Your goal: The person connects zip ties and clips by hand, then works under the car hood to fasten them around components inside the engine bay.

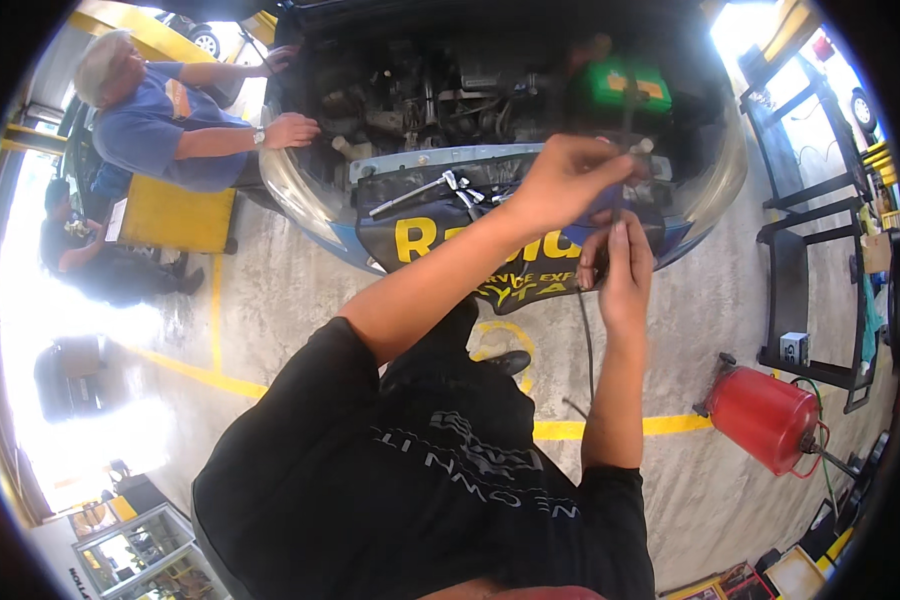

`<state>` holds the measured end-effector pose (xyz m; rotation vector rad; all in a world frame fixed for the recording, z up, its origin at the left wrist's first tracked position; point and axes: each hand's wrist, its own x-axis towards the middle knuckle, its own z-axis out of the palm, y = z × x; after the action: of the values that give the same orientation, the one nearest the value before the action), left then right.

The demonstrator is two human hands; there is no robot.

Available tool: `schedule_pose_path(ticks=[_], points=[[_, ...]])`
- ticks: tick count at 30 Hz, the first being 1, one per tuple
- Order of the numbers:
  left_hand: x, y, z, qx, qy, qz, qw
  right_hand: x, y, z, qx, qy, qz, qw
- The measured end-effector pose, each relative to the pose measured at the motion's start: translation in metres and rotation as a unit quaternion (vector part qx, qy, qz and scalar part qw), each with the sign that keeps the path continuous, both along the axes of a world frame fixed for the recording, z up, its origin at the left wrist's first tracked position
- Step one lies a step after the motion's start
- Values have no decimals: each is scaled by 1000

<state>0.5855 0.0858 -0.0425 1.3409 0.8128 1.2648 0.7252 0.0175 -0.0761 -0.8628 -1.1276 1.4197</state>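
A person in a black T-shirt (450, 460) stands at the front of a car (300, 190) with its hood raised, both arms stretched toward the engine bay (440, 100). The right hand (620, 262) is curled around a thin dark cord (588, 340), which hangs below it in front of the car, its lower end bent to one side. The left hand (580, 180) is poised just above and forward of the right, thumb and fingers drawn together beside the upper stretch of the cord; blur makes it impossible to tell whether it grips it.

Beyond the hands, a green box (652, 90) sits on the right side of the engine bay. A dark cover (372, 238) with yellow lettering drapes over the car's front edge, with metal tools (415, 194) lying on it to the left of the hands. At left, a co-worker in a blue shirt (150, 125) leans in, one hand (290, 131) at the car's edge, near a yellow cabinet (175, 215). Farther left is another person in dark clothing (100, 260). A red tank (763, 418) stands on the concrete floor (660, 510) at right, near a black cart (815, 245) bearing a small white box (794, 348).
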Motion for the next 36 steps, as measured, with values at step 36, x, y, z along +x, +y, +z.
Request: schedule_pose_path(ticks=[36], points=[[-177,72,-283,-340,13,137,930,-277,329,-270,-386,-161,-50,907]])
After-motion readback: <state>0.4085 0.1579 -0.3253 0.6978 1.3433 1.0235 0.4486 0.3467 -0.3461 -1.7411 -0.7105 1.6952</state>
